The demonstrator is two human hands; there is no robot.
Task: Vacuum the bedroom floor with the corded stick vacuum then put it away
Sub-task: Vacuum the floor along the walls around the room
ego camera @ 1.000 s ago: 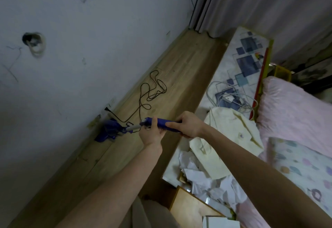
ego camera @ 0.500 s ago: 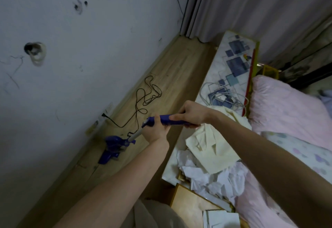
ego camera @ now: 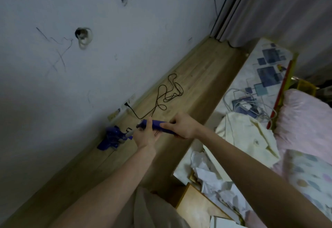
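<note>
Both hands on the blue stick vacuum point(ego camera: 125, 134) handle. Left hand point(ego camera: 146, 134) grips the lower part of the handle from the near side, fingers curled round it, thumb up over the top; the grey tube comes out just left of its knuckles. Right hand point(ego camera: 183, 126) grips the upper end of the handle, fingers wrapped over it from the far side, index finger lying along the blue grip toward the left hand. The two hands are just beside each other on the handle, a short stretch of blue showing between them.

Vacuum runs from the hands down and left to its blue floor head point(ego camera: 109, 138), which sits on the wooden floor point(ego camera: 206, 76) right at the base of the white wall point(ego camera: 89, 66). Black cord point(ego camera: 167, 93) lies in loose loops on the floor farther off, one end plugged in at the wall socket point(ego camera: 126, 104) just beyond the head.

Right of the floor strip: bed point(ego camera: 269, 66) with patterned sheet, cream garment point(ego camera: 248, 138), crumpled white papers point(ego camera: 210, 173), white cables point(ego camera: 251, 102), pink pillow point(ego camera: 305, 116). Grey curtain point(ego camera: 269, 3) at far right. Wall has a hole point(ego camera: 82, 33) and scuff marks.
</note>
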